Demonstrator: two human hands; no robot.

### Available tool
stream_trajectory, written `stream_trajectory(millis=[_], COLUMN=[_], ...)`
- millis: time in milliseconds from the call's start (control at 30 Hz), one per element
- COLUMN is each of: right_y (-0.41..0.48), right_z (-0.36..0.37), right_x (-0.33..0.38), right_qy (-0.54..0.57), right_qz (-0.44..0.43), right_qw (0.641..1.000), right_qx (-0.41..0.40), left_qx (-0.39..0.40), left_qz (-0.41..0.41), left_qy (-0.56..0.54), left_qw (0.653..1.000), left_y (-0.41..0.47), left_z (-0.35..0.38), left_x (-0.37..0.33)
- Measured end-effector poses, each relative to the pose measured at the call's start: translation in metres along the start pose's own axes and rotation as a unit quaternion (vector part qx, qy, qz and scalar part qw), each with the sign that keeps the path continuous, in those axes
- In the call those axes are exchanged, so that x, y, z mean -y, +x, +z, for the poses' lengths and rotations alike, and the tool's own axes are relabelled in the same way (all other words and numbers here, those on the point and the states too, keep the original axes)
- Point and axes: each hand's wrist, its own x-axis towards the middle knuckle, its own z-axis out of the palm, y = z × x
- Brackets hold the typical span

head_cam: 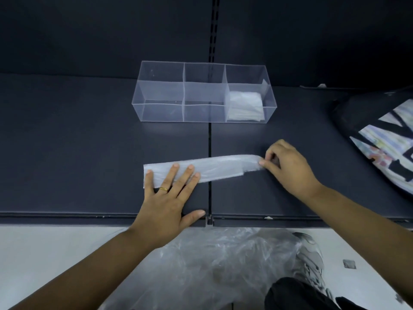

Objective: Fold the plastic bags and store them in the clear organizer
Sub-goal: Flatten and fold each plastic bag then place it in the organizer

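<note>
**Folding a bag strip that lies from left to right**

The left grip point(165, 193) lies flat with straight fingers and presses the left end of the folded bag point(214, 167) onto the dark shelf point(78, 153). The bag is a narrow strip. Its long axis runs left to right across the shelf, with the right end a little farther from the person. The right grip point(288, 168) pinches this right end between thumb and forefinger. So the free end is on the right side, and the right grip is the nearer one to it. The next fold probably must bring this end over toward the left, along the long axis, while the left grip holds the other end down.

Behind the strip, well apart, stands the clear organizer point(161, 113); its right compartment holds folded bags point(244, 106). The very tip of the strip is hidden under the right fingers, and its layers cannot be counted. Below the shelf edge lies crumpled plastic point(212, 260), partly cut off; how many bags it makes cannot be told.
</note>
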Motion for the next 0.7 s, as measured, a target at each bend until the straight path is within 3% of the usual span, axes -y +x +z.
stream_trajectory(millis=[100,167,300,400,467,567,700], right_y=[-0.025,-0.04,-0.075,-0.092,-0.095,-0.087,-0.058], right_z=[-0.012,-0.023,-0.047,-0.064,-0.076,-0.089,-0.088], right_x=[0.004,0.01,0.034,0.06,0.077,0.09,0.066], right_qy=[0.076,0.147,0.365,0.435,0.476,0.493,0.473], right_qz=[0.1,0.179,0.317,0.321,0.298,0.235,0.144], right_qw=[0.991,0.966,0.845,0.795,0.774,0.785,0.851], right_qx=[0.054,0.116,0.229,0.276,0.293,0.293,0.179], left_qx=[-0.007,-0.027,-0.05,-0.046,-0.069,-0.096,-0.053], left_qz=[0.033,0.046,0.098,0.15,0.132,0.025,-0.087], left_qy=[-0.011,-0.049,-0.12,-0.206,-0.304,-0.509,-0.724], left_qw=[0.999,0.997,0.987,0.966,0.941,0.855,0.682], left_y=[0.005,0.008,0.013,0.009,0.005,0.005,0.01], left_z=[0.0,-0.006,-0.02,-0.023,-0.026,-0.042,-0.065], left_x=[0.019,0.029,-0.006,-0.07,-0.1,-0.11,-0.094])
